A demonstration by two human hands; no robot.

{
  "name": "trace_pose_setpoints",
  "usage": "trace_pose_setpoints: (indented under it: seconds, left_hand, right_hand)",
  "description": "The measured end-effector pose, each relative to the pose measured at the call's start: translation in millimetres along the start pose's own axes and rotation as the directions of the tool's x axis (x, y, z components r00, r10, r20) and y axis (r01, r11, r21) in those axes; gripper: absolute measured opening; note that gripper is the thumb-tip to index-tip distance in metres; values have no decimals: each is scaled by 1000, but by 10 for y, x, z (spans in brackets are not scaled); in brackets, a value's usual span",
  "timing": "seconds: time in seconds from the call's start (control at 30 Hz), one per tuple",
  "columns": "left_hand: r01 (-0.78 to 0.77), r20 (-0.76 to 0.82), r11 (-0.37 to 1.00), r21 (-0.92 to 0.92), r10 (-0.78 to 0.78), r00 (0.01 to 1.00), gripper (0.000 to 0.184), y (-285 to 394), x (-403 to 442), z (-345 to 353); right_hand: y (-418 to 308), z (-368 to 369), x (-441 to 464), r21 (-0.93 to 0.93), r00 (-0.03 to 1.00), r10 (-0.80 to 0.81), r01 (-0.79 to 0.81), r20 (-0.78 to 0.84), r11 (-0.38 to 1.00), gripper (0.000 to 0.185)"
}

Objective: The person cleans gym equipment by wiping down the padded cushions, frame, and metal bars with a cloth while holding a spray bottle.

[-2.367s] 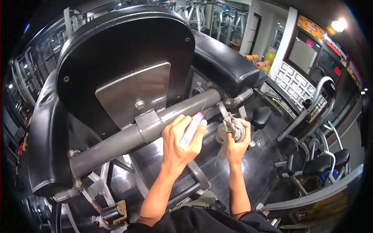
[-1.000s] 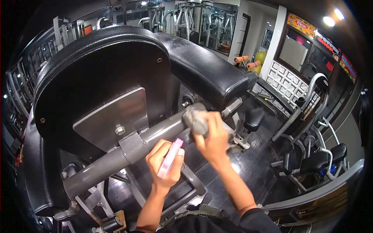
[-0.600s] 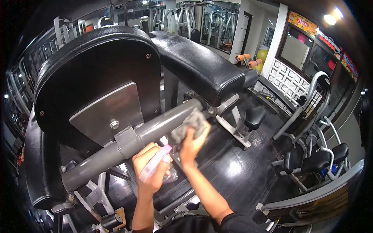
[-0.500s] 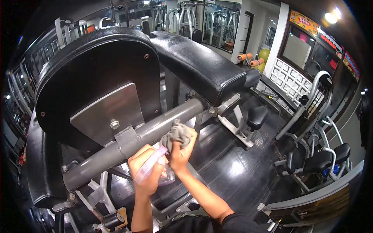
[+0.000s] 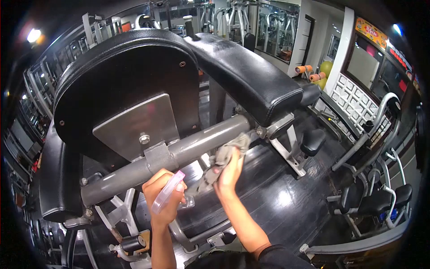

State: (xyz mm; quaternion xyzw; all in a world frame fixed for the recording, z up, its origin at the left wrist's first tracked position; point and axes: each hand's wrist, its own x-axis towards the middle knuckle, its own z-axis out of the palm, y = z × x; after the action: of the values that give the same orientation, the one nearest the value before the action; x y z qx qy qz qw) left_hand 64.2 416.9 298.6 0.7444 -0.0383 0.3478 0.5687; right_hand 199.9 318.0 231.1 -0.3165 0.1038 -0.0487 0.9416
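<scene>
My left hand (image 5: 162, 197) is wrapped round a clear spray bottle (image 5: 188, 201) with a pink, see-through spray head (image 5: 168, 192); most of the bottle hides behind the fingers. To its right, my right hand (image 5: 230, 172) grips a crumpled grey cloth (image 5: 219, 163), which hangs down in folds toward the bottle. The cloth's upper end is close to the grey metal tube (image 5: 201, 139) of a gym machine; whether it touches I cannot tell. Above the tube stands the black padded backrest (image 5: 121, 85), with a bolted metal plate (image 5: 139, 125) on its rear.
Black padded arm rests (image 5: 255, 71) flank the backrest on both sides. Another seat (image 5: 312, 141) on a metal frame stands to the right on the dark floor (image 5: 277, 193). More gym machines (image 5: 371, 197) line the right, and mirrors (image 5: 277, 33) cover the back wall.
My right hand has moved right, away from the bottle, and the cloth has spread out from a tight bunch. The view has shifted slightly; my left hand keeps its hold on the bottle.
</scene>
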Motion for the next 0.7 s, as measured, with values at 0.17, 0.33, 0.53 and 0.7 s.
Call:
trace_pose_setpoints:
  seconds: [0.17,0.33,0.53,0.7]
  left_hand:
    - [-50,-69,994,102,57,996,20,63,-17,-135]
    - [-62,-137,990,127,79,987,20,49,-1,-228]
    - [-56,-146,988,143,77,986,21,25,24,-218]
    - [1,-90,994,109,9,996,20,42,30,-253]
  right_hand:
    - [-331,130,200,83,998,-67,68,-14,994,30]
    - [-172,188,-258,-9,997,75,-74,32,997,36]
    - [208,-245,-77,-123,968,42,-12,247,992,54]
    - [-171,225,-440,-121,992,114,-107,59,987,76]
